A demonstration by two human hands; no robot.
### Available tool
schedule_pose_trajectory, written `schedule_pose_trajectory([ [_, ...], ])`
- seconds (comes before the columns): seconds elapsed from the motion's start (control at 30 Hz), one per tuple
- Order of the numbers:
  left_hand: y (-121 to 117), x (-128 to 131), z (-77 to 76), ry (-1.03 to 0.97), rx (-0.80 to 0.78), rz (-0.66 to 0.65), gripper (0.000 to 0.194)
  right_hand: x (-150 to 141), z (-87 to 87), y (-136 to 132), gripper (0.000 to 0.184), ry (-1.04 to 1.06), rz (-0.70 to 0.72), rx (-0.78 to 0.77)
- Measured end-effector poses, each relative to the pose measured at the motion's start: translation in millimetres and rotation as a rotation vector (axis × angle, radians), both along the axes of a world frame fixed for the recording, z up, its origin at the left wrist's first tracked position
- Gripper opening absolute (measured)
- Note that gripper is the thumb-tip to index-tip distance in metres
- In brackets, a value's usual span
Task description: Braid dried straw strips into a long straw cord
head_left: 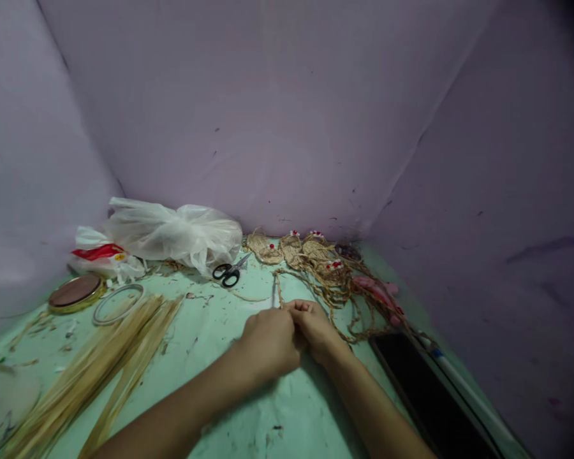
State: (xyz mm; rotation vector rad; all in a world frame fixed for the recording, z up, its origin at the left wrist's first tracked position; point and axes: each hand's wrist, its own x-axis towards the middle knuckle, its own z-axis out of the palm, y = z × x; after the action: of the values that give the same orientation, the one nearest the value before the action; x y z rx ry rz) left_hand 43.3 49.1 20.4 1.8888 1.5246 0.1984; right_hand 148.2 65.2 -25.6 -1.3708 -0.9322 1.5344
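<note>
Forearms [210,398] between fibres [98,360], black slab [425,389]

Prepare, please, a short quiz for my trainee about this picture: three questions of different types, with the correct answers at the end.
1. Which tool lies beside the white plastic bag?
a) hammer
b) scissors
c) paintbrush

2. True or false: the left hand and the right hand are far apart.

3. Complete: from the person's view, the long pale strips lie to the ____ of the hands.

Key:
1. b
2. False; the hands are close together, at the near end of a thin cord.
3. left
</note>
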Motion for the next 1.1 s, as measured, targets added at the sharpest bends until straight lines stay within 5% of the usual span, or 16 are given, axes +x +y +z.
schedule_pose_trajectory([
  [0.13,28.5,-21.3,8.5,-0.088,0.122,0.185,0.014,4.9,-1.0,0.9,0.01,-0.056,0.086,0.013],
  [0.27,38.8,-20.9,-3.0,-0.389,-0.362,0.259,0.014,6.8,-2.1,1.3,0.012,-0.04,0.133,0.039],
  [0.37,38.2,-16.7,-14.9,-0.542,-0.507,0.249,0.014,7.7,-1.9,1.8,0.013,-0.002,0.184,0.07],
  [0.53,38.5,-16.9,-17.5,-0.407,-0.433,0.255,0.011,10.4,-4.7,4.6,0.009,-0.196,0.309,0.192],
  [0.73,37.3,-12.8,-23.1,-0.264,-0.284,0.266,0.011,13.6,0.9,1.7,0.013,-0.801,0.341,0.437],
  [0.9,35.4,-10.1,-27.7,-0.285,-0.265,0.307,0.016,7.9,26.0,-10.4,0.016,-1.14,0.299,0.313],
  [1.1,36.1,-13.9,-23.5,-0.421,-0.396,0.346,0.008,-12.3,36.1,-26.2,0.02,-1.318,0.294,0.409],
])
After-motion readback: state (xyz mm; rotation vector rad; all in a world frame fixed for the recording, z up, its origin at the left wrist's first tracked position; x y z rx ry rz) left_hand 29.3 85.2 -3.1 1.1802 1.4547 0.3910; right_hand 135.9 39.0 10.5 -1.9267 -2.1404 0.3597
